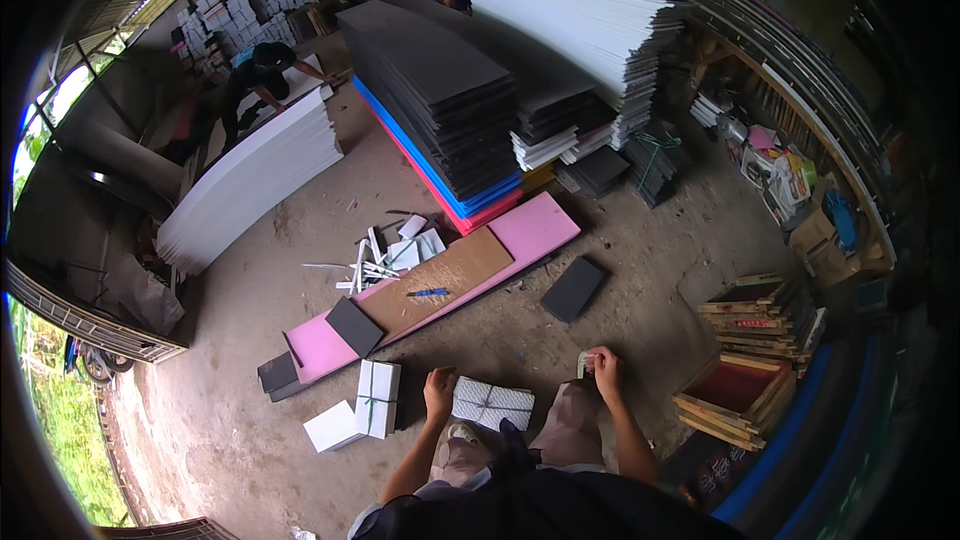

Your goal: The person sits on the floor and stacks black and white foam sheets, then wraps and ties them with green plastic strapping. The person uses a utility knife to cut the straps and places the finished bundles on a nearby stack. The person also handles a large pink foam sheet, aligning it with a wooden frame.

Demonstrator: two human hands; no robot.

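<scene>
Between my knees lies a bundle of white textured sheets (510,408), tied crosswise with dark cord. My left hand (440,393) is closed beside its left end; what it holds, if anything, is too small to make out. Farther right, my right hand (606,371) is curled above my right knee, next to a pale shoe-like shape (583,364). Its fingers are pressed together, and I cannot see what is in them. Left of my left hand, a white tied block of sheets (379,380) rests against a loose white block (331,428).
Ahead lies a pink board (545,223) bearing a brown board (465,268), a blue cutter (428,292) and a dark pad (353,327). White offcuts (405,255) lie behind. Wooden frames (725,395) stand right. Tall sheet stacks (430,80) and two people (262,65) are farther off.
</scene>
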